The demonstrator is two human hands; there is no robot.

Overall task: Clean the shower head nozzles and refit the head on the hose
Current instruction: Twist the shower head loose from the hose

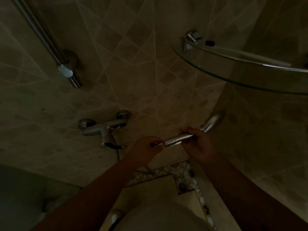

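Both hands' grip holds shower head [191, 135] before dim tiled wall [133, 64].

home bathroom, dim shower corner: beige tiled walls [136, 52] with diagonal grout lines, chrome wall mixer tap [103, 129], slide rail [48, 42] upper left, curved glass corner shelf [233, 75] on chrome brackets upper right, square floor drain [183, 186] set in a patterned mosaic border [160, 172], chrome shower head [196, 132] held in both hands
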